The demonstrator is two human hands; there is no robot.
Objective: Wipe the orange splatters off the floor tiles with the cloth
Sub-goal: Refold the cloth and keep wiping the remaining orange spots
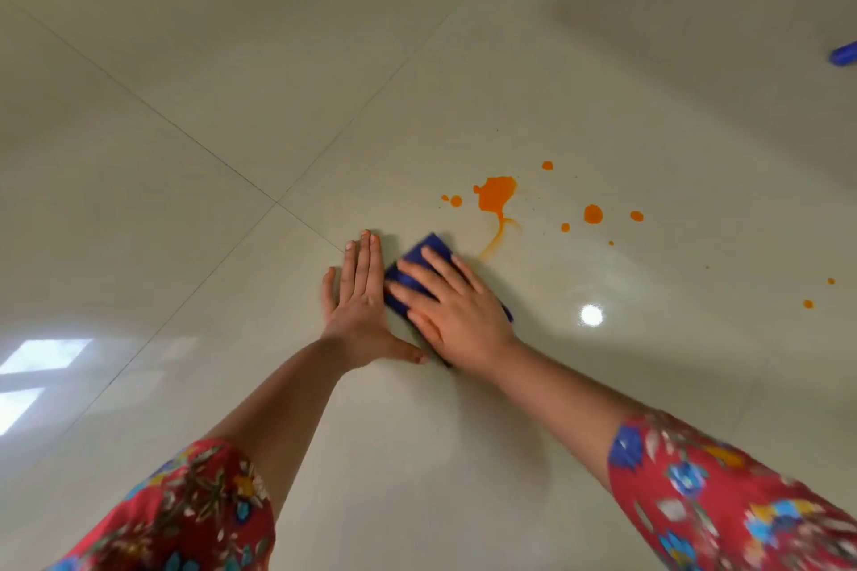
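The right hand (463, 315) lies flat on the blue cloth (429, 246), its fingers (440, 264) straight and slightly spread, pressing it to the floor (232, 107). The cloth sits near the orange splatters (496, 192). A thin streak trails from the biggest blot and ends close to the cloth. Smaller drops scatter off to the right. The left hand (357, 297) rests flat on the tile just beside the cloth, fingers straight and together, thumb stretched wide toward the right wrist. Both sleeves (185, 515) are red and flowered.
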